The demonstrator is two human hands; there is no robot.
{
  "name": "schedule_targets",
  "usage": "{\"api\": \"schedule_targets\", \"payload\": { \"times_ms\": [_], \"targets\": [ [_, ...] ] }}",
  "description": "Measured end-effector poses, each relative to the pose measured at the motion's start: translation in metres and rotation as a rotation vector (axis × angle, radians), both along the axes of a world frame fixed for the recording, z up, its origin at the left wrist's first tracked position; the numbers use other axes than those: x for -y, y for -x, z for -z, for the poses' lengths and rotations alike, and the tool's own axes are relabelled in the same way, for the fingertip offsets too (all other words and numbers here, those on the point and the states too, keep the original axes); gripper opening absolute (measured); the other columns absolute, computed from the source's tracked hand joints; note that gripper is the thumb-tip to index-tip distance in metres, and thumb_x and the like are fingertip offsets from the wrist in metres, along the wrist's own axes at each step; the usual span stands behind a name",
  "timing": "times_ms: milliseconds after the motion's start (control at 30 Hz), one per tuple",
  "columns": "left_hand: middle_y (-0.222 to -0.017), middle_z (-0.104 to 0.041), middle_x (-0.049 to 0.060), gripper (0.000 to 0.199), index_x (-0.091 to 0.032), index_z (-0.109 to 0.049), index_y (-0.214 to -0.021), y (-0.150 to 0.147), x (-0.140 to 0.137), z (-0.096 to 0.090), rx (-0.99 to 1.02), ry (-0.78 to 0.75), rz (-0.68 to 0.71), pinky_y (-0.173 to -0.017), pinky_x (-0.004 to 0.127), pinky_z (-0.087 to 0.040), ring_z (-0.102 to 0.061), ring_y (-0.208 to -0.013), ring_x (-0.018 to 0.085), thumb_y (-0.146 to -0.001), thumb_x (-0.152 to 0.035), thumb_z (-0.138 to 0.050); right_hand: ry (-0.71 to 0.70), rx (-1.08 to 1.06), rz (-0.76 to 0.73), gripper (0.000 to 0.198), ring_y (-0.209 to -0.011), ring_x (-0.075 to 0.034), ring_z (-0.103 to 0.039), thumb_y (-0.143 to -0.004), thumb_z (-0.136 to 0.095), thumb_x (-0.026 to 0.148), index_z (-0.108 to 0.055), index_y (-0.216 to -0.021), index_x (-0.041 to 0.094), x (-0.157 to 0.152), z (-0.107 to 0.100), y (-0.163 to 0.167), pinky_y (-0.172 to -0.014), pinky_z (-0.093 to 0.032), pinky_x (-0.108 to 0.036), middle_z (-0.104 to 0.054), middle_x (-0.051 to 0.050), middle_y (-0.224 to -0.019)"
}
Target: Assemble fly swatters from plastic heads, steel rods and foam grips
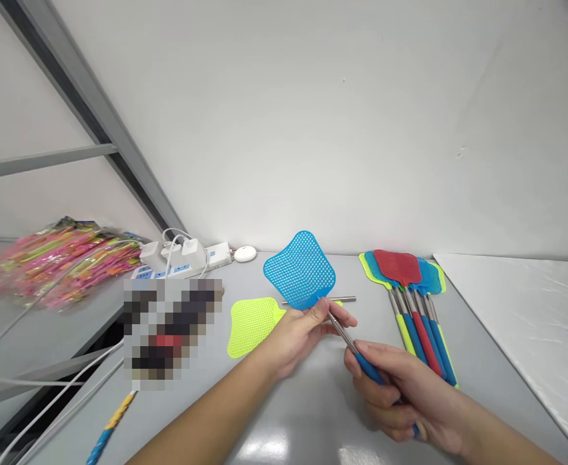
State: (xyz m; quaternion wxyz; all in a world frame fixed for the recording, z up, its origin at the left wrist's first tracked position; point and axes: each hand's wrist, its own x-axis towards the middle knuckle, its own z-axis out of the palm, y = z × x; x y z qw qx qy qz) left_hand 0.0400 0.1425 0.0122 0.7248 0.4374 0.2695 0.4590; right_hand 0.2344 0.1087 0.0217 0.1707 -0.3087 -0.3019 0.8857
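A blue fly swatter (301, 271) with a perforated head and a metal shaft is held above the table between both hands. My left hand (303, 329) pinches it where the head meets the shaft. Around its blue grip my right hand (400, 391) is wrapped. On the table behind my left hand lies a yellow-green swatter head (252, 326), its neck partly hidden. A thin metal rod (344, 299) shows just beyond my left fingers. To the right, several fly swatters (417, 310) in red, blue and yellow-green lie bunched together, heads toward the wall.
A power strip (219, 254) with white plugs and cables stands at the back left, beside a small white device (244, 254). Plastic-wrapped colourful items (66, 261) lie far left. A pixelated patch hides something on the table. A white sheet (521, 310) covers the right side.
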Motion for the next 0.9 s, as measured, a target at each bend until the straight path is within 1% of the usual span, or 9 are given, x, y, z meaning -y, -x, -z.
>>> {"api": "schedule_targets", "payload": {
  "times_ms": [100, 200, 300, 400, 467, 567, 667, 767, 900],
  "targets": [
    [-0.091, -0.069, 0.007, 0.037, -0.018, -0.073, -0.086, -0.002, 0.002, 0.0, -0.068, -0.016, 0.037, -0.089, 0.033, -0.044, -0.062, -0.091, 0.019, -0.091, -0.049, -0.055, -0.112, 0.028, 0.05, 0.036, -0.035, -0.005, -0.022, -0.096, -0.04, 0.052, -0.057, -0.089, 0.02, 0.0, 0.005, 0.005, -0.036, -0.02, -0.019, -0.035, 0.009, -0.05],
    [-0.069, -0.064, 0.004, 0.041, -0.016, -0.075, -0.095, -0.006, 0.006, -0.001, -0.19, -0.069, 0.115, -0.083, 0.033, -0.045, -0.061, -0.071, 0.017, -0.09, -0.052, -0.055, -0.273, 0.113, 0.146, 0.038, -0.034, -0.004, -0.023, -0.094, -0.045, 0.054, -0.057, -0.088, 0.018, 0.0, 0.008, 0.01, -0.037, -0.022, -0.019, -0.04, 0.009, -0.05],
    [-0.058, -0.058, 0.001, 0.044, -0.016, -0.074, -0.105, -0.008, 0.008, -0.003, -0.238, -0.117, 0.147, -0.083, 0.033, -0.046, -0.06, -0.066, 0.017, -0.089, -0.052, -0.055, -0.296, 0.147, 0.168, 0.037, -0.032, -0.003, -0.023, -0.092, -0.048, 0.055, -0.054, -0.084, 0.019, 0.002, 0.008, 0.013, -0.035, -0.021, -0.019, -0.039, 0.01, -0.048],
    [-0.061, -0.061, 0.002, 0.044, -0.017, -0.072, -0.113, -0.008, 0.008, -0.003, -0.236, -0.129, 0.175, -0.09, 0.036, -0.045, -0.063, -0.076, 0.02, -0.09, -0.05, -0.055, -0.282, 0.138, 0.167, 0.039, -0.031, -0.004, -0.023, -0.093, -0.045, 0.056, -0.052, -0.081, 0.02, 0.005, 0.007, 0.013, -0.034, -0.021, -0.019, -0.039, 0.01, -0.046],
    [-0.064, -0.064, 0.004, 0.042, -0.017, -0.072, -0.112, -0.007, 0.008, -0.002, -0.244, -0.13, 0.163, -0.094, 0.037, -0.045, -0.065, -0.085, 0.022, -0.09, -0.049, -0.056, -0.274, 0.133, 0.166, 0.04, -0.031, -0.004, -0.023, -0.094, -0.043, 0.057, -0.052, -0.08, 0.02, 0.005, 0.007, 0.013, -0.034, -0.022, -0.019, -0.039, 0.01, -0.045],
    [-0.085, -0.072, 0.009, 0.035, -0.017, -0.075, -0.1, -0.009, 0.008, 0.0, -0.268, -0.138, 0.057, -0.096, 0.037, -0.044, -0.065, -0.097, 0.024, -0.088, -0.047, -0.06, -0.257, 0.135, 0.164, 0.04, -0.033, -0.005, -0.023, -0.093, -0.043, 0.058, -0.047, -0.076, 0.021, 0.002, 0.007, 0.013, -0.035, -0.021, -0.019, -0.038, 0.01, -0.046],
    [-0.101, -0.073, 0.009, 0.027, -0.019, -0.074, -0.092, -0.016, 0.012, -0.002, -0.285, -0.158, -0.088, -0.094, 0.036, -0.046, -0.065, -0.1, 0.024, -0.088, -0.043, -0.062, -0.309, 0.182, 0.17, 0.042, -0.034, -0.005, -0.021, -0.093, -0.043, 0.058, -0.042, -0.071, 0.022, -0.001, 0.006, 0.012, -0.036, -0.02, -0.02, -0.034, 0.011, -0.045],
    [-0.098, -0.073, 0.006, 0.023, -0.02, -0.073, -0.089, -0.021, 0.017, -0.006, -0.32, -0.217, -0.222, -0.095, 0.035, -0.046, -0.065, -0.099, 0.023, -0.089, -0.04, -0.061, -0.484, 0.336, 0.157, 0.045, -0.037, -0.006, -0.02, -0.094, -0.04, 0.058, -0.037, -0.066, 0.022, -0.004, 0.001, 0.009, -0.038, -0.017, -0.022, -0.03, 0.01, -0.044],
    [-0.095, -0.072, 0.005, 0.025, -0.021, -0.072, -0.088, -0.016, 0.013, -0.012, -0.32, -0.263, -0.398, -0.094, 0.035, -0.046, -0.064, -0.099, 0.022, -0.09, -0.042, -0.059, -0.933, 0.684, 0.154, 0.045, -0.052, -0.009, -0.029, -0.096, -0.039, 0.053, -0.031, -0.064, 0.021, -0.005, -0.008, 0.002, -0.047, -0.022, -0.023, -0.032, 0.006, -0.057]
  ]
}}
